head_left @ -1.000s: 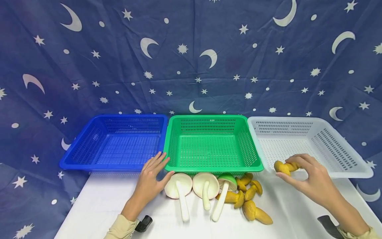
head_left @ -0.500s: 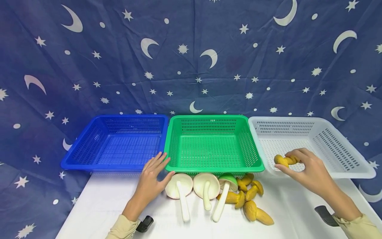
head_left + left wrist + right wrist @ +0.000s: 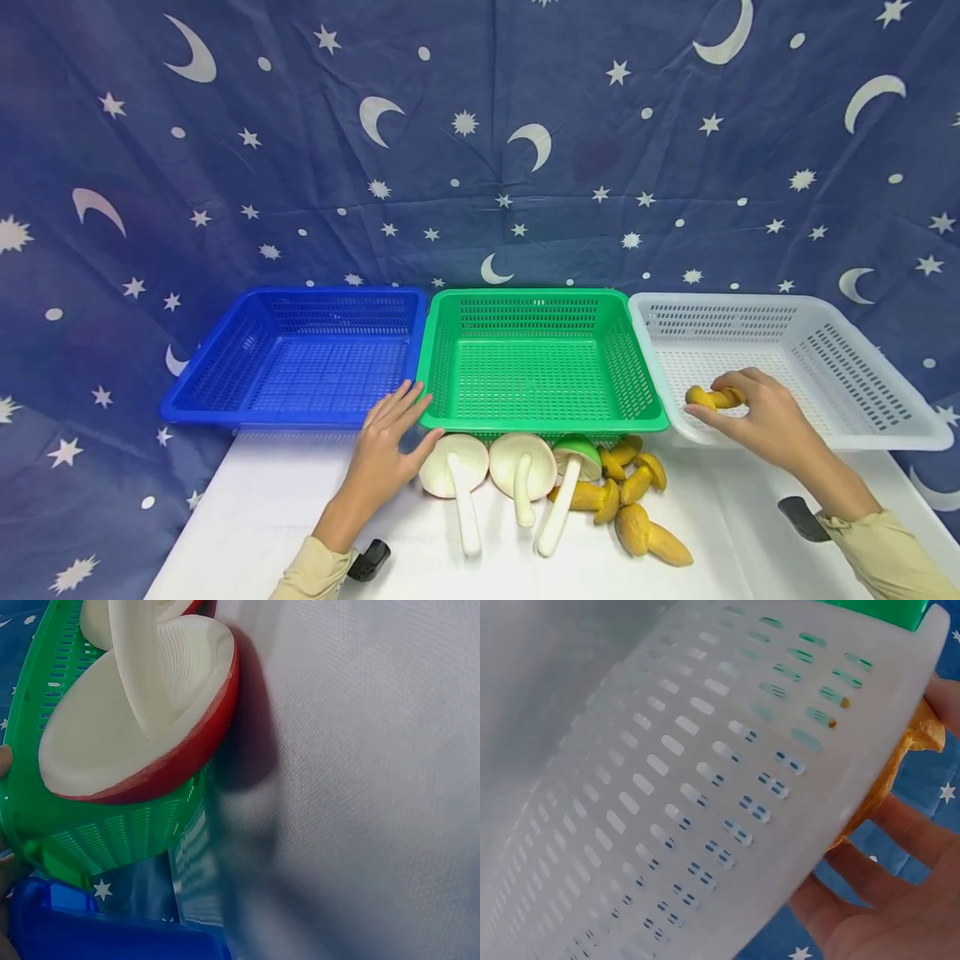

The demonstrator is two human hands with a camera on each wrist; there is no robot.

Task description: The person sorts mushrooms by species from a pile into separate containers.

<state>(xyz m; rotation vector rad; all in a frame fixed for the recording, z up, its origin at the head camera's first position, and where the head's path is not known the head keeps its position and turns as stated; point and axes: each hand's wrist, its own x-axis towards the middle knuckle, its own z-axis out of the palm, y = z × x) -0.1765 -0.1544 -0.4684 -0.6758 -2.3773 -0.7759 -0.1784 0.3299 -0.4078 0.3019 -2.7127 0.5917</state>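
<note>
My right hand point(image 3: 772, 425) pinches a yellow mushroom point(image 3: 699, 397) over the near rim of the white basket point(image 3: 855, 440). In the right wrist view, that orange-yellow mushroom point(image 3: 885, 784) shows past the basket's edge, partly hidden by its wall. Straight fingers of my left hand point(image 3: 384, 457) reach toward the spot where the green basket point(image 3: 543, 427) and the blue basket point(image 3: 277, 417) meet; whether they touch a rim is unclear. Beside its thumb lies a mushroom with a pale underside point(image 3: 442, 477), whose red cap edge point(image 3: 191, 761) appears in the left wrist view.
Right of it lie another pale mushroom point(image 3: 506, 473), a green-capped mushroom point(image 3: 577, 458) and several yellow mushrooms point(image 3: 633, 529), all on the white tablecloth point(image 3: 600, 579). Behind the three baskets hangs a blue curtain point(image 3: 450, 150) with moons and stars.
My right hand has moved slightly forward and left over the white basket, still holding the yellow mushroom. The left hand has kept its place.
</note>
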